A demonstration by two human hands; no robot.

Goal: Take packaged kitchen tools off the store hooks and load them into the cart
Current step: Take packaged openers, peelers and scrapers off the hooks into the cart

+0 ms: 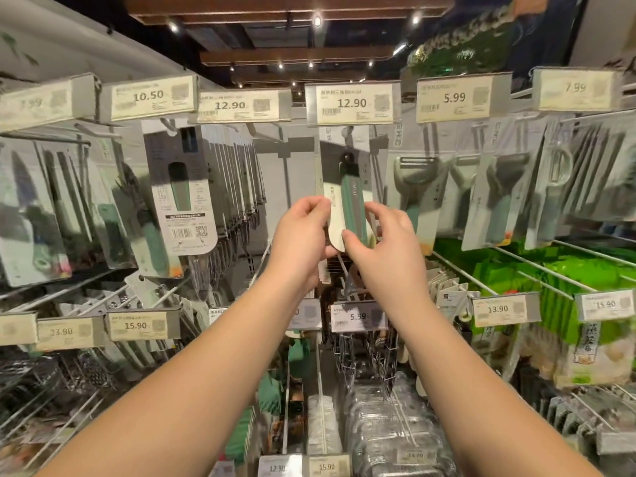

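A packaged kitchen tool (348, 187) with a green handle on a pale card hangs under the middle 12.90 price tag (351, 103). Both hands are raised to its lower end. My left hand (300, 235) pinches the card's left edge between thumb and fingers. My right hand (382, 246) grips the bottom right, thumb on the front of the card. The top of the package reaches up to the hook behind the tag. No cart is in view.
More packaged knives (179, 191) hang to the left and peelers (413, 187) to the right, each row on a white wire hook. A lower row of hooks with price tags (358, 316) juts out below my forearms. Green packets (550, 273) fill the right.
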